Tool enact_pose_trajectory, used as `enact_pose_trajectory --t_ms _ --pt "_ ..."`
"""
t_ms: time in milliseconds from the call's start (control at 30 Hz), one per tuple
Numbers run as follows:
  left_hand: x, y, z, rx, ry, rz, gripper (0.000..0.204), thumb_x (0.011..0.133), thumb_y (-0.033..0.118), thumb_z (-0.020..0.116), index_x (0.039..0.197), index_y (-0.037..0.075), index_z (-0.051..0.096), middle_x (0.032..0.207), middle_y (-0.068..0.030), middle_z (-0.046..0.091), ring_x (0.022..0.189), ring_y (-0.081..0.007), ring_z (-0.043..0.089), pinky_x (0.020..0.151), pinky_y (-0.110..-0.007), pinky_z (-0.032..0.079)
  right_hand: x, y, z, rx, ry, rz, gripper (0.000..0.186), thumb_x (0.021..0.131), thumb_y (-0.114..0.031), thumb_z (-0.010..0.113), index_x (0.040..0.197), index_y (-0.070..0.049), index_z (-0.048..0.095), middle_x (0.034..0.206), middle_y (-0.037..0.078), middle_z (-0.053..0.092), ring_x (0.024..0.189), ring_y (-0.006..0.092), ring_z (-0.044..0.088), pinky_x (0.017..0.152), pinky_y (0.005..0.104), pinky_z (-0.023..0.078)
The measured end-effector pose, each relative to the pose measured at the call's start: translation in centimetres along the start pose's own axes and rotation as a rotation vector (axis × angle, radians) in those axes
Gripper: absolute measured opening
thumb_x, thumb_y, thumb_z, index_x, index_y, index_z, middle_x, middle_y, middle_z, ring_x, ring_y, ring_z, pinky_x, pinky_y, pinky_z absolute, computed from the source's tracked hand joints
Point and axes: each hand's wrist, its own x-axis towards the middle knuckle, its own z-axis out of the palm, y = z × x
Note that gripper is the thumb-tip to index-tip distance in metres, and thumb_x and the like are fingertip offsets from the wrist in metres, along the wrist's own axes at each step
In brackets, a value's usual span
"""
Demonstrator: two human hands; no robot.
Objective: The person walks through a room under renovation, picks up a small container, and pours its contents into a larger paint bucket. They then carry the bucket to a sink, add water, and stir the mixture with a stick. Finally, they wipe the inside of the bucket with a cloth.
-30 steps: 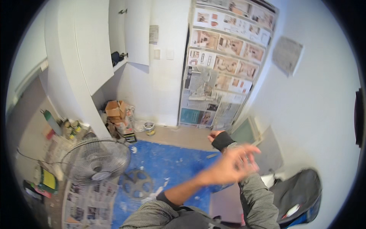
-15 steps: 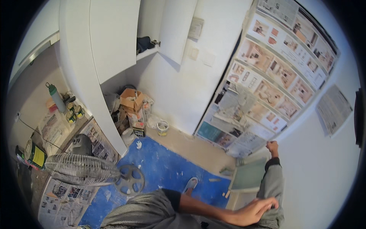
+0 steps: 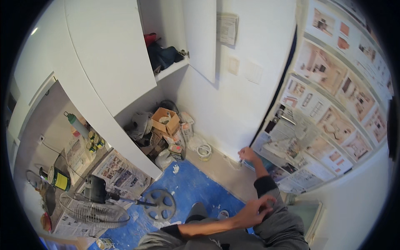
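The left hand [image 3: 250, 213], thumb and forefinger parted, is hovering over or touching the right sleeve [image 3: 277, 218], below the papered door [image 3: 323, 127]; the right hand [image 3: 248, 154] is curling near the door's foot, grip unclear. Both cuffs [image 3: 265, 186] are already baring forearms; what remains isn't showing. Left of the door, a cardboard box [image 3: 161, 128] is holding something pale [image 3: 165, 119], a cabinet [image 3: 164, 21] dark cloth [image 3: 165, 57].

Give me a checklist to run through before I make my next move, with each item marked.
1. Right sleeve back from the wrist: ok, bare forearm shows beyond its dark cuff.
2. Left hand clear of that sleeve: cannot tell, they overlap in this view.
3. Right hand empty: cannot tell, its fingers are too small to read.
4. Fan away from both hands: ok, it stands off to the left.
5. Upper cabinet door shut: not ok, it hangs open.
6. Blue floor sheet clean: not ok, white bits lie on it.
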Motion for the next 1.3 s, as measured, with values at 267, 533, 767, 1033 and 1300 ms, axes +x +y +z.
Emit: enact_pose_trajectory --t_ms 267,533,767,1033,1300 --pt "7.1 -7.1 -14.6 -0.166 -0.338 -0.250 0.034 0.092 0.015 0.068 0.123 0.006 0.055 0.087 -0.0100 0.069 0.078 -0.0168 0.067 0.073 -0.032 0.054 11.4 -8.3 8.1 0.369 -0.195 -0.152 0.047 0.103 -0.039 0.051 0.102 0.004 0.070 0.076 0.009 0.068 0.069 0.0145 0.066 0.067 0.0304 0.055" --pt "14.1 -6.7 -21.1 0.175 -0.107 -0.231 0.031 0.076 0.008 0.071 0.105 -0.002 0.064 0.094 -0.0213 0.070 0.094 -0.0297 0.071 0.081 -0.037 0.054 23.1 -21.8 1.8 0.370 -0.194 -0.259 0.062 0.105 -0.052 0.039 0.098 0.002 0.069 0.070 0.008 0.064 0.064 0.0159 0.063 0.067 0.0315 0.052" --pt "20.9 -3.6 -27.0 -0.380 -0.002 0.115 0.036 0.079 0.005 0.063 0.113 -0.006 0.063 0.096 -0.0055 0.070 0.089 -0.0118 0.062 0.078 -0.029 0.049 46.1 -2.6 -1.6 -0.634 0.356 -0.524 0.069 0.104 -0.053 0.031 0.090 0.003 0.070 0.071 0.017 0.069 0.072 0.0327 0.070 0.080 0.0455 0.055" --pt "20.7 -7.5 -32.4 -0.047 0.404 0.107 0.017 0.074 -0.001 0.057 0.091 -0.003 0.056 0.080 -0.0002 0.052 0.076 -0.0083 0.047 0.068 -0.026 0.040 34.2 -10.2 26.7 -0.564 -0.644 -0.709 0.070 0.103 -0.055 0.030 0.086 -0.001 0.070 0.077 0.016 0.070 0.083 0.0345 0.069 0.086 0.0437 0.052" --pt "23.6 -11.6 -28.2 0.308 0.952 -0.314 0.024 0.089 0.016 0.056 0.092 -0.007 0.062 0.077 -0.0247 0.062 0.074 -0.0365 0.062 0.072 -0.044 0.048 19.4 -5.2 31.4 -0.611 -1.270 -1.013 0.067 0.103 -0.052 0.030 0.083 -0.002 0.069 0.074 0.013 0.070 0.077 0.0312 0.069 0.081 0.0434 0.051"
